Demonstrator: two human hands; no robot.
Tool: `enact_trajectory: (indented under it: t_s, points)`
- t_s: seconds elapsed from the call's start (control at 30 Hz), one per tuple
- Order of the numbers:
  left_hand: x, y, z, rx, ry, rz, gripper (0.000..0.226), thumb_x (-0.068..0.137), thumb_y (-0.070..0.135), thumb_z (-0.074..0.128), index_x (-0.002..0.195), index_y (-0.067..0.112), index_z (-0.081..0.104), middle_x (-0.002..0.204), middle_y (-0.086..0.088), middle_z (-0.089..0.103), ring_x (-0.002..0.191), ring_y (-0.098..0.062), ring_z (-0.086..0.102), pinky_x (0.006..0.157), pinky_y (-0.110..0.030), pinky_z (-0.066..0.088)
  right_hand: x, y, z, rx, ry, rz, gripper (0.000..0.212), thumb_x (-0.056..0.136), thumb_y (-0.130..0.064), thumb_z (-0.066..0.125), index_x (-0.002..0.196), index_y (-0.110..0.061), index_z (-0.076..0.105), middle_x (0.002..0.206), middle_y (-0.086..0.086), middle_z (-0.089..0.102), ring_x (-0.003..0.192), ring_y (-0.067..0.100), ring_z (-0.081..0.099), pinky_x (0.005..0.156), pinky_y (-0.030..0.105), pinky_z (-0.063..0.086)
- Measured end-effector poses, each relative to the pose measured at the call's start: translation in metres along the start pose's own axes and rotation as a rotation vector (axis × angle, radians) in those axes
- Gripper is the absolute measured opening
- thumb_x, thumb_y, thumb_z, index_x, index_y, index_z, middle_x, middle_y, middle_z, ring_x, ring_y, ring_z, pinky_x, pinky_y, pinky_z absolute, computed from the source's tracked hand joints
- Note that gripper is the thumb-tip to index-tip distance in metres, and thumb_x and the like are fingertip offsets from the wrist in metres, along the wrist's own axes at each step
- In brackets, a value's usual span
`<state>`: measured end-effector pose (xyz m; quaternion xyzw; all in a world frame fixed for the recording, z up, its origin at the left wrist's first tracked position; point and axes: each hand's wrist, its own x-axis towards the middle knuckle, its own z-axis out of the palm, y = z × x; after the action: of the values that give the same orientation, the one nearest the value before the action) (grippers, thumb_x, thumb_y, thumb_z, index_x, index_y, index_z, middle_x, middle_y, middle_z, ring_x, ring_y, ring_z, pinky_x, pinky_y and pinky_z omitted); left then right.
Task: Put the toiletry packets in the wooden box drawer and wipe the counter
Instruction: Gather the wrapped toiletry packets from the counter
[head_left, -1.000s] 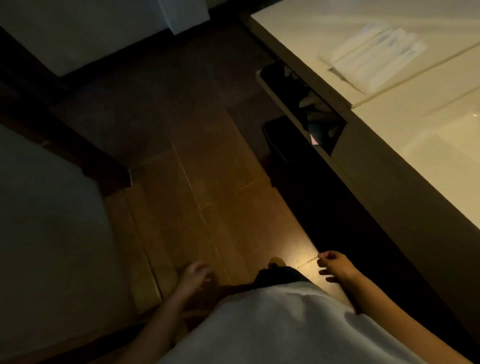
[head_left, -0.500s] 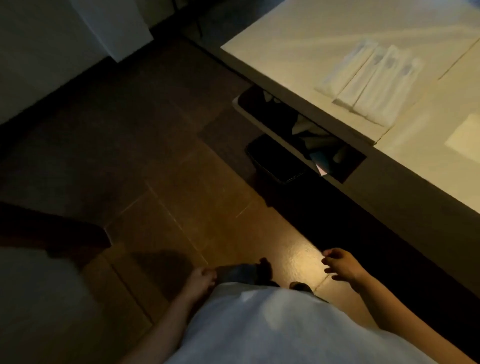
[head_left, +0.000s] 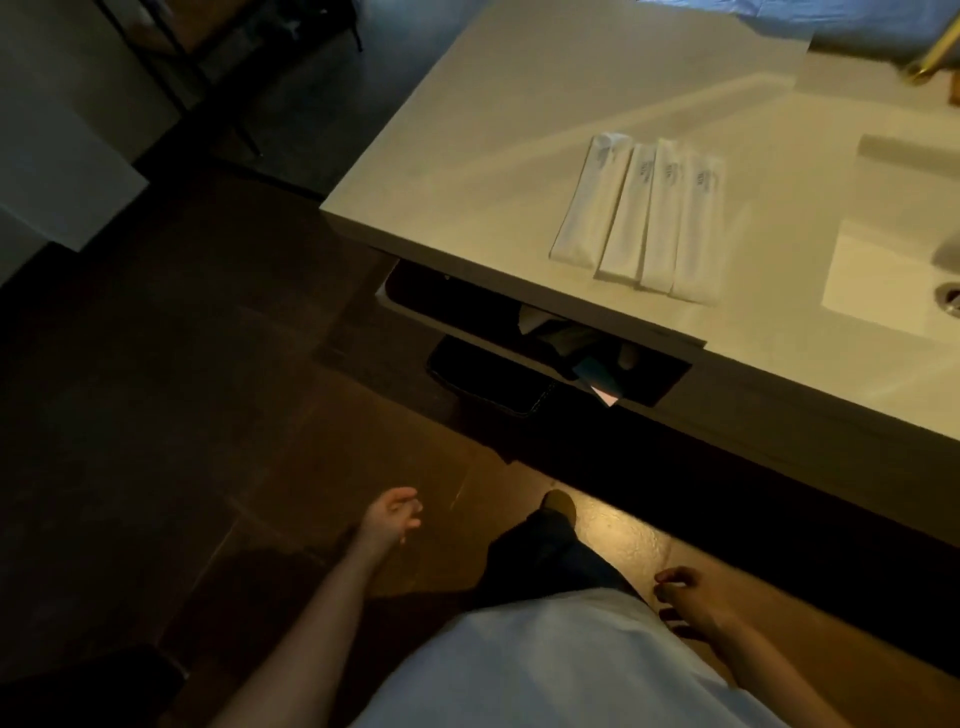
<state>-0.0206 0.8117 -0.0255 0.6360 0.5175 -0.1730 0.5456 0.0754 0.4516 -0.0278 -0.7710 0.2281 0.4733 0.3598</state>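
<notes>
Four long, flat white toiletry packets (head_left: 641, 218) lie side by side, edges touching or slightly overlapping, on the pale cream counter (head_left: 467, 156) in the upper right of the frame, just left of the white sink basin (head_left: 883, 280) at the right edge; no wooden box drawer can be made out, only a dark open compartment (head_left: 530, 332) under the counter's front edge holding dim, unclear items. Both hands are low in the frame and well apart from the packets: the left hand (head_left: 389, 519) at lower centre-left and the right hand (head_left: 685, 603) at lower right each hang loosely with fingers apart, clamped on nothing. The packets look light, thin and somewhat limp, probably slick-wrapped, so they may slide on the smooth counter; pinching each across its middle, or gathering the row together from both long ends, seems the surest hold
</notes>
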Motion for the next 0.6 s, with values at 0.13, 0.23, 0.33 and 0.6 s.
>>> enact_trajectory:
  t_s: [0.13,0.23,0.33,0.6]
  points:
    - [0.018,0.02,0.01,0.021,-0.026,0.003,0.032,0.096,0.012,0.045,0.126,0.002,0.049,0.111,-0.014,0.057,0.099,-0.026,0.056,0.079,-0.033,0.044,0.026,-0.054,-0.011,-0.009,0.003,-0.044,0.024,0.091,-0.006,0.05,0.115,-0.001,0.053,0.108,0.021,0.059,0.09,0.032,0.057,0.083,0.045,0.048]
    - [0.029,0.039,0.015,0.101,-0.027,-0.007,0.03,0.096,0.009,0.045,0.124,0.002,0.052,0.114,-0.013,0.056,0.106,-0.03,0.056,0.085,-0.034,0.044,0.043,-0.095,-0.022,-0.048,-0.024,-0.09,0.027,0.09,-0.006,0.052,0.116,0.0,0.053,0.098,0.018,0.058,0.081,0.029,0.055,0.065,0.034,0.04]
    - [0.041,0.064,0.022,0.146,-0.013,-0.001,0.018,0.094,0.002,0.044,0.105,0.003,0.058,0.105,-0.016,0.059,0.093,-0.028,0.056,0.085,-0.038,0.045,0.055,-0.128,-0.031,-0.138,-0.042,-0.159,0.031,0.089,-0.007,0.053,0.12,-0.001,0.052,0.107,0.021,0.061,0.085,0.029,0.058,0.066,0.032,0.043]
    - [0.024,0.148,0.045,0.633,-0.236,0.181,0.033,0.096,0.014,0.045,0.126,0.004,0.053,0.132,-0.012,0.055,0.115,-0.019,0.052,0.089,-0.021,0.037,0.03,-0.184,-0.052,-0.446,-0.058,-0.34,0.037,0.087,-0.017,0.058,0.123,-0.013,0.054,0.128,0.011,0.059,0.116,0.026,0.055,0.092,0.029,0.043]
